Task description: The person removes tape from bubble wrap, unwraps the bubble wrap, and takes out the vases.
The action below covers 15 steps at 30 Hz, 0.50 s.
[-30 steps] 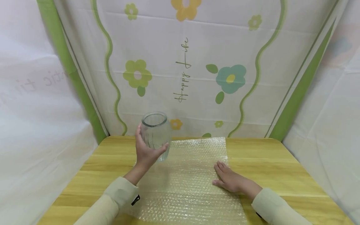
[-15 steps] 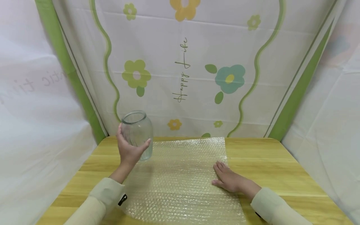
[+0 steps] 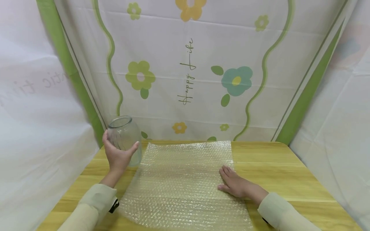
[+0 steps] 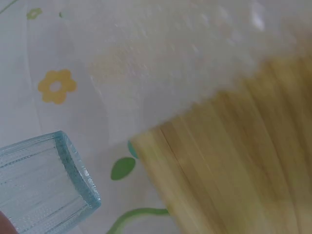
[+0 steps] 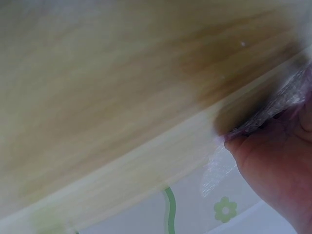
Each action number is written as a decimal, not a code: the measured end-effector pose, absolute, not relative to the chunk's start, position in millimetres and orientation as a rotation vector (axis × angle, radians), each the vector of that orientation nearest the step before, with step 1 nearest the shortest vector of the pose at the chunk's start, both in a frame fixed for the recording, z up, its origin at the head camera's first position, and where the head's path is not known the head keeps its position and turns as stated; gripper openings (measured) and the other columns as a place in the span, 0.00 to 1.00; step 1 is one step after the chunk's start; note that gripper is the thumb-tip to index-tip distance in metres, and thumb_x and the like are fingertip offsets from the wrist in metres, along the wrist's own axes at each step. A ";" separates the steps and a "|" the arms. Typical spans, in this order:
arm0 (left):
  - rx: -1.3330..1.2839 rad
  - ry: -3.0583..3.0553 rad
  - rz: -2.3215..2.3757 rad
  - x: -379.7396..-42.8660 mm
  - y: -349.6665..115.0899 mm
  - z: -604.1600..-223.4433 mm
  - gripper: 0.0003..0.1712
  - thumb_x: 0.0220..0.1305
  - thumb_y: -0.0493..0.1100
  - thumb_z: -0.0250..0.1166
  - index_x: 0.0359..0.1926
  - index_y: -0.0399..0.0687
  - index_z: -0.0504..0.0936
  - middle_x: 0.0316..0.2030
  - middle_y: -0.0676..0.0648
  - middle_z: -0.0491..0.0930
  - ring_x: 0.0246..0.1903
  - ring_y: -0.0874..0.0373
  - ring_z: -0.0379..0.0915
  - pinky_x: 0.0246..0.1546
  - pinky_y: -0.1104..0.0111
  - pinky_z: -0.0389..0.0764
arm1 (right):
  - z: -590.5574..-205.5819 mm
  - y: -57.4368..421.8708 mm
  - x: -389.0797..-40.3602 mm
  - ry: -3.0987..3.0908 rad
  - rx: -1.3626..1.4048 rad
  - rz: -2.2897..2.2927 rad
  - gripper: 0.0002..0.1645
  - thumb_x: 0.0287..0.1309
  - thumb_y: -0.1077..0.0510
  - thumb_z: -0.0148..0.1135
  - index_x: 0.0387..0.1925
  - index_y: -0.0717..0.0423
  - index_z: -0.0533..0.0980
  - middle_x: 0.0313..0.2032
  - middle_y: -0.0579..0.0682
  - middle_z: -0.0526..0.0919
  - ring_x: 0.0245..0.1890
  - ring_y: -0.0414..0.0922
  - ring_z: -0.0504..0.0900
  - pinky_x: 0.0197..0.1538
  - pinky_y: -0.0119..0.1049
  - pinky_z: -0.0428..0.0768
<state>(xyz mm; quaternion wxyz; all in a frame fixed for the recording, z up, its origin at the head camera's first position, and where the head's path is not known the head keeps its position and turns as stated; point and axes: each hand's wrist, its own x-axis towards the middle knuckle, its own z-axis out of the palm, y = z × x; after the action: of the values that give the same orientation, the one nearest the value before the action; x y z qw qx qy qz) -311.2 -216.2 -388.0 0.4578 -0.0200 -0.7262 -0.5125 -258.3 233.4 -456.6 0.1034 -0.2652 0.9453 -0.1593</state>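
A clear glass jar [image 3: 125,138] with a wide rim is at the back left, its mouth facing up and tilted slightly. My left hand [image 3: 117,158] grips it from the near side, thumb on its right and fingers around its left. Its thick base [image 4: 46,183] shows at the lower left in the left wrist view. A sheet of bubble wrap [image 3: 185,186] lies spread across the middle of the table. Along the sheet's right edge rests my right hand [image 3: 235,183], fingers extended. Part of that hand [image 5: 275,168] appears beside the wrap's edge [image 5: 287,95] in the right wrist view.
Beneath everything is a wood-grain table [image 3: 277,173]. A white fabric backdrop [image 3: 167,48] with printed flowers rises behind its far edge. White fabric side walls [image 3: 37,128] close in on the left and right.
My left hand has carried the jar leftward, from over the bubble wrap to past its left edge. The right hand stays in place on the sheet.
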 end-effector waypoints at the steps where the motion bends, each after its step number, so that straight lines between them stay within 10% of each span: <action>1: -0.040 -1.793 -1.262 -311.6 -219.5 -388.8 0.66 0.36 0.42 0.83 0.73 0.46 0.51 0.69 0.43 0.58 0.67 0.51 0.55 0.66 0.62 0.57 | -456.1 233.4 -258.2 2.788 -0.788 -0.474 0.48 0.71 0.40 0.47 0.70 0.76 0.48 0.71 0.74 0.42 0.71 0.68 0.41 0.69 0.60 0.47; 15: 0.053 -1.832 -1.219 -317.0 -255.1 -398.9 0.66 0.38 0.42 0.82 0.74 0.48 0.48 0.69 0.43 0.55 0.68 0.51 0.53 0.67 0.64 0.55 | -452.7 232.1 -256.1 2.784 -0.804 -0.482 0.47 0.71 0.41 0.48 0.69 0.78 0.49 0.70 0.76 0.43 0.70 0.69 0.42 0.69 0.60 0.47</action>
<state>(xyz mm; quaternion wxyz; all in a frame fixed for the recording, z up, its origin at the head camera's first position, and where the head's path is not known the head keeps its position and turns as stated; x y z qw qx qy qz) -317.0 -255.1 -398.9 0.4529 0.0213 -0.7420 -0.4938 -256.1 232.1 -452.7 0.1016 -0.2724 0.9428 -0.1632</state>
